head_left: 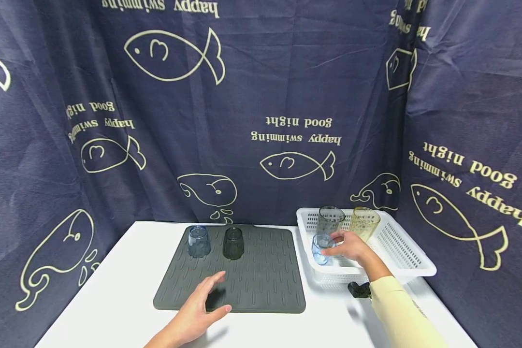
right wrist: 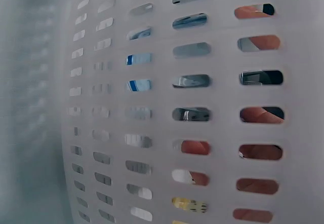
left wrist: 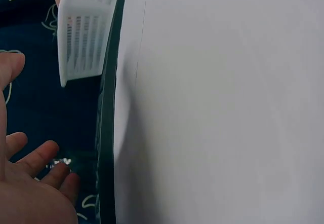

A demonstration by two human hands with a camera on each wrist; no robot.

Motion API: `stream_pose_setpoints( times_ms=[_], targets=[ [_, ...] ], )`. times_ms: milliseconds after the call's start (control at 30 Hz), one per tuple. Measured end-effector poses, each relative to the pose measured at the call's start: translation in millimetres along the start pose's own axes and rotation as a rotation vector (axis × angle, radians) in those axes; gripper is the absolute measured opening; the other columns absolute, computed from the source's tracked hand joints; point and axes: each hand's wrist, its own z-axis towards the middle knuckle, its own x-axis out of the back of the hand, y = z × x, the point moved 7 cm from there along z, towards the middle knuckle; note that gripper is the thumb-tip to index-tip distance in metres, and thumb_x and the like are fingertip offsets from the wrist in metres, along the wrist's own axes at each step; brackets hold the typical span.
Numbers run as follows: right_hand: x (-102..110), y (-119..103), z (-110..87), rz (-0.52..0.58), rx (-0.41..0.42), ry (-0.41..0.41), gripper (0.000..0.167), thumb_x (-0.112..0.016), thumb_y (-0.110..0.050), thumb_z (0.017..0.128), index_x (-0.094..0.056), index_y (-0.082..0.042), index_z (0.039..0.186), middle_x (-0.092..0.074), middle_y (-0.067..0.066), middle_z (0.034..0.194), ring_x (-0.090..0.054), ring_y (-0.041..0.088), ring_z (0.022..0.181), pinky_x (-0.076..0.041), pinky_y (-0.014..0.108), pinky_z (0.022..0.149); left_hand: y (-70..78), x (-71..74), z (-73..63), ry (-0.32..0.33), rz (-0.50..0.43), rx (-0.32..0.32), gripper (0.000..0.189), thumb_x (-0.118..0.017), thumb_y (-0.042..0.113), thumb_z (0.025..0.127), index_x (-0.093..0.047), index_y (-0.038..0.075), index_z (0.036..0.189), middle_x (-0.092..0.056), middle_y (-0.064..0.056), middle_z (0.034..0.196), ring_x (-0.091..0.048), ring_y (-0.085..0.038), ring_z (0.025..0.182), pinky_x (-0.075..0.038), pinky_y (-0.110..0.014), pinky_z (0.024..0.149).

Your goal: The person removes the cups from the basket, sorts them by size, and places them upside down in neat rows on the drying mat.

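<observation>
My right hand (head_left: 349,247) reaches into the white basket (head_left: 417,268) and grips a light blue glass (head_left: 318,257) near the left wall, thumb in front and fingers around its right side. Behind it stand a tall grey glass (head_left: 330,220) and a tall yellow glass (head_left: 365,223). In the right wrist view the slotted basket wall (right wrist: 217,97) hides most of that hand, with skin showing through the slots. My left hand (head_left: 196,309) hovers at the front edge of the dark grey drying mat (head_left: 269,270), fingers spread and holding nothing.
Toward the back of the mat sit an upside-down blue glass (head_left: 198,242) and an upside-down dark glass (head_left: 233,244). A dark blue fish-print curtain (head_left: 243,106) surrounds the white table (head_left: 113,290). The black wrist camera (head_left: 359,290) hangs in front of the basket.
</observation>
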Motion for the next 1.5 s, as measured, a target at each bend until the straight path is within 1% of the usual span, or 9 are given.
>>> stream_pose_setpoints(
  times_ms=[100, 200, 367, 533, 767, 967, 1133, 1333, 1500],
  targets=[
    [-0.4, 0.3, 0.8, 0.010, 0.011, 0.010, 0.076, -0.094, -0.024, 0.072, -0.058, 0.011, 0.129, -0.065, 0.029, 0.121, -0.065, 0.031, 0.102, -0.056, 0.037, 0.083, 5.2, -4.5, 0.8, -0.018, -0.016, -0.023, 0.076, -0.077, 0.044, 0.090, -0.039, 0.030, 0.154, -0.053, -0.002, 0.149, -0.050, -0.028, 0.138, -0.045, -0.049, 0.112],
    [-1.6, 1.1, 1.5, 0.015, 0.015, 0.009, 0.077, -0.095, -0.020, 0.071, -0.058, 0.011, 0.130, -0.065, 0.028, 0.117, -0.064, 0.028, 0.097, -0.055, 0.032, 0.078, 10.1, -9.4, 2.6, -0.044, -0.053, -0.036, 0.075, -0.076, 0.044, 0.091, -0.038, 0.030, 0.155, -0.052, -0.003, 0.150, -0.048, -0.029, 0.139, -0.045, -0.051, 0.112],
    [-6.2, 1.3, 1.9, 0.006, -0.001, -0.022, 0.080, -0.095, -0.016, 0.070, -0.055, 0.011, 0.134, -0.062, 0.024, 0.107, -0.057, 0.024, 0.088, -0.051, 0.029, 0.070, 18.4, -17.7, 7.3, -0.070, -0.080, -0.058, 0.075, -0.076, 0.042, 0.092, -0.038, 0.031, 0.155, -0.052, -0.002, 0.149, -0.048, -0.028, 0.139, -0.045, -0.051, 0.113],
    [-7.6, -1.3, 1.6, -0.026, -0.007, -0.028, 0.082, -0.095, -0.017, 0.070, -0.054, 0.010, 0.136, -0.060, 0.021, 0.103, -0.054, 0.023, 0.087, -0.048, 0.028, 0.066, 25.3, -25.9, 11.7, -0.091, -0.098, -0.073, 0.075, -0.076, 0.042, 0.092, -0.037, 0.034, 0.155, -0.052, 0.002, 0.147, -0.047, -0.029, 0.139, -0.044, -0.054, 0.113],
    [-9.3, 1.4, 1.7, 0.009, -0.038, -0.034, 0.082, -0.094, -0.013, 0.070, -0.054, 0.008, 0.138, -0.058, 0.018, 0.100, -0.054, 0.021, 0.083, -0.053, 0.031, 0.063, 32.6, -30.9, 15.6, -0.099, -0.097, -0.097, 0.074, -0.074, 0.044, 0.093, -0.035, 0.033, 0.156, -0.051, 0.003, 0.147, -0.048, -0.029, 0.139, -0.045, -0.046, 0.115],
    [-9.6, 3.7, 0.2, 0.041, -0.062, -0.037, 0.082, -0.094, -0.014, 0.069, -0.054, 0.005, 0.138, -0.059, 0.018, 0.103, -0.056, 0.021, 0.082, -0.058, 0.037, 0.068, 34.3, -33.3, 22.0, -0.116, -0.119, -0.102, 0.073, -0.072, 0.042, 0.095, -0.034, 0.032, 0.156, -0.050, 0.002, 0.148, -0.047, -0.029, 0.140, -0.044, -0.049, 0.115],
    [-5.6, 2.4, -2.5, 0.096, -0.055, -0.035, 0.079, -0.094, -0.015, 0.070, -0.056, 0.004, 0.137, -0.063, 0.022, 0.114, -0.060, 0.020, 0.086, -0.060, 0.042, 0.075, 34.0, -31.8, 29.3, -0.106, -0.136, -0.103, 0.074, -0.073, 0.039, 0.095, -0.035, 0.028, 0.157, -0.051, 0.002, 0.146, -0.048, -0.027, 0.139, -0.044, -0.051, 0.115],
    [1.4, -7.4, -9.4, 0.121, 0.041, -0.020, 0.074, -0.092, -0.014, 0.072, -0.056, 0.008, 0.132, -0.064, 0.029, 0.123, -0.067, 0.025, 0.095, -0.060, 0.037, 0.079, 33.3, -28.0, 36.3, -0.094, -0.132, -0.104, 0.076, -0.074, 0.039, 0.093, -0.034, 0.027, 0.157, -0.051, 0.002, 0.147, -0.048, -0.026, 0.140, -0.043, -0.050, 0.116],
    [4.0, -14.5, -15.1, 0.102, 0.110, -0.001, 0.071, -0.092, -0.015, 0.073, -0.057, 0.010, 0.130, -0.066, 0.029, 0.128, -0.067, 0.038, 0.112, -0.058, 0.034, 0.088, 31.6, -24.7, 40.2, -0.101, -0.148, -0.099, 0.079, -0.076, 0.039, 0.092, -0.033, 0.028, 0.158, -0.050, 0.001, 0.149, -0.046, -0.026, 0.142, -0.040, -0.053, 0.118]
  ],
)
